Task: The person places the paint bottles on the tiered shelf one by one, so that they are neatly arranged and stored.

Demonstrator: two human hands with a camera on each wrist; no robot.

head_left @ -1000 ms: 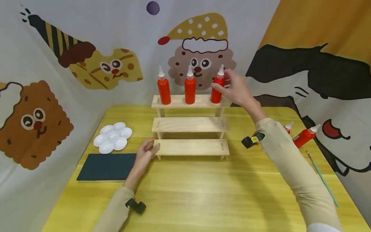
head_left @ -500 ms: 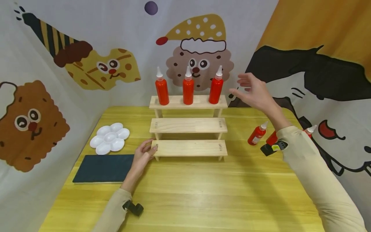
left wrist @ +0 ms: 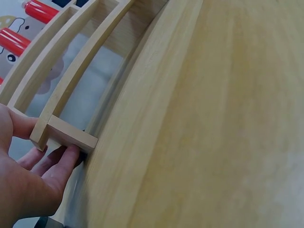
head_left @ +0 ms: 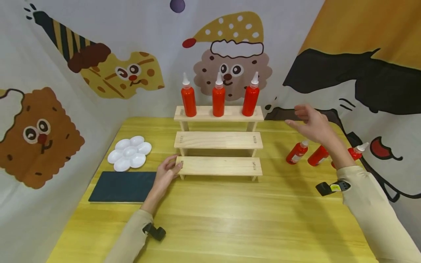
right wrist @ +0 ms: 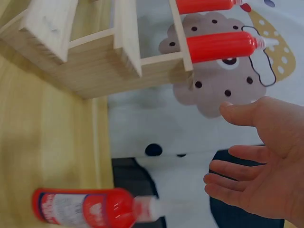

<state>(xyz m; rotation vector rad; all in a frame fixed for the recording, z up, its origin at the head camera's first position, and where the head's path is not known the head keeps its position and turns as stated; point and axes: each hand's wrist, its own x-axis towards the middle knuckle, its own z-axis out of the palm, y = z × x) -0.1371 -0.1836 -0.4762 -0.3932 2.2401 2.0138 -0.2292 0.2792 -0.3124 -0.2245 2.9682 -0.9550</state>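
A three-tier wooden shelf (head_left: 218, 166) stands mid-table. On its top tier stand three red squeeze bottles, left (head_left: 188, 100), middle (head_left: 218, 101) and right (head_left: 250, 100), with white pointed nozzles. My left hand (head_left: 165, 172) grips the lowest tier's left end, thumb on the board; the left wrist view shows the fingers (left wrist: 61, 168) against the end leg. My right hand (head_left: 311, 123) is in the air right of the shelf, fingers loosely spread, holding nothing. Below it on the table are more red bottles, one nearest (head_left: 297, 153), another (head_left: 318, 156) and a third (head_left: 356, 152) partly hidden by my wrist.
A white flower-shaped palette (head_left: 129, 153) lies on the left of the yellow wooden table (head_left: 213, 219). Nearer me is a dark flat board (head_left: 121, 187), beside my left forearm. A cartoon-print curtain (head_left: 144, 22) hangs behind.
My right hand has let go of the right bottle on the top tier, then moved right and down towards the bottles on the table. The left hand keeps its place on the shelf.
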